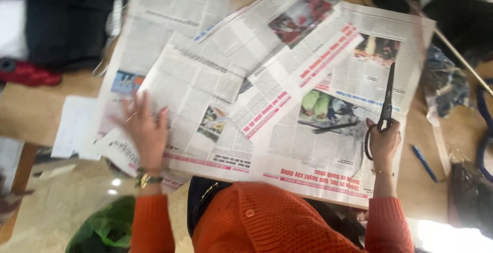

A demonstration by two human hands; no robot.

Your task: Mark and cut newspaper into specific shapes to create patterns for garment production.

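Newspapers all over the bench, scissors in one hand

Left hand (146, 129) is spread flat on a newspaper sheet (197, 99), fingers splayed, a bit blurry. Right hand (382, 140) grips black scissors (386, 104) by the handles, blades shut and pointing away over another spread (328, 145). More overlapping pages cover most of the wooden bench (31, 111). A blue pen (424, 163) lies just right of the papers, and a green plastic bag (105, 227) sits on the floor below.

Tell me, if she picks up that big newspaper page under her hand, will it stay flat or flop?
Probably flop: the newspaper page under the left hand looks thin and creased along its folds. It likely weighs little and may slide over the other sheets beneath it. It could tear easily, being plain paper.
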